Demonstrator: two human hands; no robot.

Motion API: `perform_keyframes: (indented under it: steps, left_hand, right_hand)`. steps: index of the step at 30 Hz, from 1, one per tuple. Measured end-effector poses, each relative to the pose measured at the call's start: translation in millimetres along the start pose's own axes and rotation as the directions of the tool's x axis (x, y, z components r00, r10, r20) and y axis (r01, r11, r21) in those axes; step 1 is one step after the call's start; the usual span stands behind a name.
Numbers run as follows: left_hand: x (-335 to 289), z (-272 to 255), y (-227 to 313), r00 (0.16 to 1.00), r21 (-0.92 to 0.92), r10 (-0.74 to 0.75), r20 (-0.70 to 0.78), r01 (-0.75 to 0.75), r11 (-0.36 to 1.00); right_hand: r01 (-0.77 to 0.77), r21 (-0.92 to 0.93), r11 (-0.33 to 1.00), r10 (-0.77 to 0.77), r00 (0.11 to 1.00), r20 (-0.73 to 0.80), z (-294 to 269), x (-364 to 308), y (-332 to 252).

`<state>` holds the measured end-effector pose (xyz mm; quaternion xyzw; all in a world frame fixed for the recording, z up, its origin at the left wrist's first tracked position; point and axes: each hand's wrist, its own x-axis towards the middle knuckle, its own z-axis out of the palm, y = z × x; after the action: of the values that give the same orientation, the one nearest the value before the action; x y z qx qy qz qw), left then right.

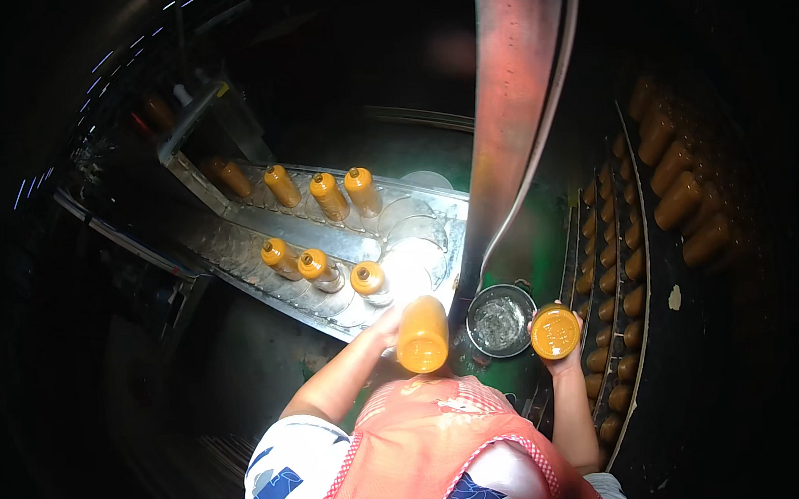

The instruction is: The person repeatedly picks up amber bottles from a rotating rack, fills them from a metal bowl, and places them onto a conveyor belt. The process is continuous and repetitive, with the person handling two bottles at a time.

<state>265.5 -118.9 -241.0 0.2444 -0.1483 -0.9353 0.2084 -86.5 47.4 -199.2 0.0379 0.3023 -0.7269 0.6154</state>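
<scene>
My left hand (pixel 388 328) is closed around an amber glass bottle (pixel 423 336), tilted so its round base faces up at me. The bottle hides most of the fingers. Off to the right, my right hand (pixel 562 365) grips a second amber bottle (pixel 555 333), also base toward me, with fingertips showing along its side. Just beyond the left hand lies the brightly lit end of a metal chain conveyor (pixel 353 318). The nearest upright bottle on it is an amber one (pixel 368 278). Between my hands sits a round metal pan (pixel 501 323) with wet-looking whitish contents.
Several more amber bottles (pixel 328 197) stand in two rows along the conveyor. A tall metal post (pixel 514 111) rises beyond the pan, a cable beside it. At the right, racked rows of bottles (pixel 608 280) and a larger stack (pixel 678 197) fade into darkness. A metal frame (pixel 191 183) straddles the conveyor's far end.
</scene>
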Motion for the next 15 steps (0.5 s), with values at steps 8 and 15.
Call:
perform_keyframes:
  steps: [8,15]
  left_hand:
    - [-197,-88,70,0.855,0.127,0.426,-0.297,-0.407,0.905]
    - [-296,-114,216,0.204,0.939,0.949,-0.241,-0.2,0.281]
  right_hand:
    - [-0.238,-0.065,0.969,0.228,0.965,-0.129,66,-20,121]
    - [-0.09,-0.383,0.919,0.075,0.996,-0.054,114,-31,149]
